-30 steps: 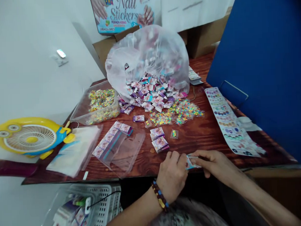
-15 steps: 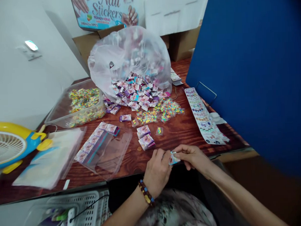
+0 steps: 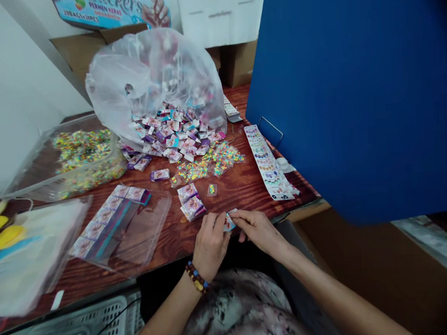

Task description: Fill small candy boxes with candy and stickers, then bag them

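Your L hand (image 3: 211, 246) & R hand (image 3: 257, 230) pinch small printed packet (image 3: 229, 221) w/ fingertips; hold steady, stacked packets (image 3: 191, 205) just ahead.

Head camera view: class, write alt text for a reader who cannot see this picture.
The left hand and right hand pinch a small printed packet above a wooden table. Behind them, a clear plastic bag spills a heap of purple-and-white packets beside loose colourful pieces.

Above the plastic bag (image 3: 154, 77), a box (image 3: 108, 10) reads "ckers", cut off at the top, then "PERMEN KERAS" and "20 BAGS x 30PCS". Print on the packet (image 3: 229, 221) is too small to read.
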{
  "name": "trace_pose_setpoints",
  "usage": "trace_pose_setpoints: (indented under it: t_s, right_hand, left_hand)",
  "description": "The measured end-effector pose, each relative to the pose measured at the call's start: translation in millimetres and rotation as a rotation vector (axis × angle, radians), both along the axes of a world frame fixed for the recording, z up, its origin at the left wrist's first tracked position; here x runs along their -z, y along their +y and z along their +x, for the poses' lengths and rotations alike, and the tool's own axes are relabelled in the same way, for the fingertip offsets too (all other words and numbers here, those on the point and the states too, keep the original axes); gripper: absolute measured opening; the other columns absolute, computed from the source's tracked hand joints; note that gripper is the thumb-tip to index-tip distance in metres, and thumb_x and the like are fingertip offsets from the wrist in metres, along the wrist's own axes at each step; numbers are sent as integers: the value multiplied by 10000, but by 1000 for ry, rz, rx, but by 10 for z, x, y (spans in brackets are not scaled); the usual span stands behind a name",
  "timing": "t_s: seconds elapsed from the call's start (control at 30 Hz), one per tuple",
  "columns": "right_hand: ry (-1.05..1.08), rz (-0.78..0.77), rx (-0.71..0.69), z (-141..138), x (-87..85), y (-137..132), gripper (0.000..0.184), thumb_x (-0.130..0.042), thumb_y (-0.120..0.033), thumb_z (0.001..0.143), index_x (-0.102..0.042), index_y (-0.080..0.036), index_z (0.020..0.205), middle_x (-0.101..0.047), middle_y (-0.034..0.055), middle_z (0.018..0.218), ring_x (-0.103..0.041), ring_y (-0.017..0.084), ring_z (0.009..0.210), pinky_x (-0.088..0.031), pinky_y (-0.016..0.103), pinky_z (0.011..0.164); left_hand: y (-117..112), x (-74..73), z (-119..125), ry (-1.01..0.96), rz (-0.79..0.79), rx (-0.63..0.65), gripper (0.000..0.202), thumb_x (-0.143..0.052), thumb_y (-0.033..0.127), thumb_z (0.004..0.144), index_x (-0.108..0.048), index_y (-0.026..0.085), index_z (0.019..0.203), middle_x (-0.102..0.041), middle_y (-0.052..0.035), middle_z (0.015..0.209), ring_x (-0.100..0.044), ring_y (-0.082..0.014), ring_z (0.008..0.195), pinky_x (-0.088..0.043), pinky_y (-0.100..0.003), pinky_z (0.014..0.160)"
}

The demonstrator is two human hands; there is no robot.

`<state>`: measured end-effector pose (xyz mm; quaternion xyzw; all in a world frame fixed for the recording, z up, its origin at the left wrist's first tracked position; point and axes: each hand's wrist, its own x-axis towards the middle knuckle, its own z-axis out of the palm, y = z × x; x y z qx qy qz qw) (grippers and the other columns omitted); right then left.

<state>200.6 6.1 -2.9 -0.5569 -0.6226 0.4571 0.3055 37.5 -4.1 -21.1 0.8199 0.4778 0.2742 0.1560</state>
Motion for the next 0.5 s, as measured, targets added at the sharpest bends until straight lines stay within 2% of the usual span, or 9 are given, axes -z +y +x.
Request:
trace_pose_setpoints:
  t_s: [0.07,0.13,0.27,0.37,0.43,0.5]
  right_hand:
    - [-17,68,-48,20,-10,3,250,-511,-250,842,-707,-231,996,-705,6,740,-663,162,688,-483,233,623]
    - [7,92,-34,57,-8,28,241,-541,-228,820,-707,-232,994,-720,23,895,-657,175,787,-491,254,701]
    - [224,-52,-42,176,-38,106,171,-578,-226,783,-684,-199,915,-700,5,804,-607,135,643,-476,235,614]
    - [267,-123,-92,247,-110,139,99,-599,-212,758,-672,-178,817,-652,-14,698,-564,111,591,-438,208,562]
    - [210,-95,-135,265,-151,138,103,-593,-210,774,-686,-179,808,-627,-14,672,-560,113,604,-433,211,574]
    - [165,21,-139,268,-161,121,112,-606,-212,781,-701,-193,837,-642,10,775,-589,137,713,-458,238,655]
  left_hand:
    - [15,-27,15,-60,-41,-32,368,-491,139,874,-477,170,1241,-532,-108,1062,-519,-235,1027,-480,-426,917]
    - [44,-84,17,-160,-127,-26,331,-517,172,874,-508,176,1205,-544,-103,1080,-532,-223,1028,-474,-404,924]
    - [140,-209,-43,-389,-386,99,312,-545,246,879,-552,225,1190,-609,-66,1119,-577,-189,1009,-469,-348,924]
    - [202,-205,-90,-501,-586,170,370,-584,259,851,-557,236,1219,-633,-56,1115,-603,-175,941,-496,-310,849]
    - [217,-158,-92,-560,-684,163,388,-624,262,815,-566,212,1196,-640,-50,1027,-603,-150,832,-508,-266,741]
    - [208,-107,-71,-631,-731,128,380,-650,263,788,-569,194,1153,-625,-27,926,-580,-119,734,-492,-228,657]
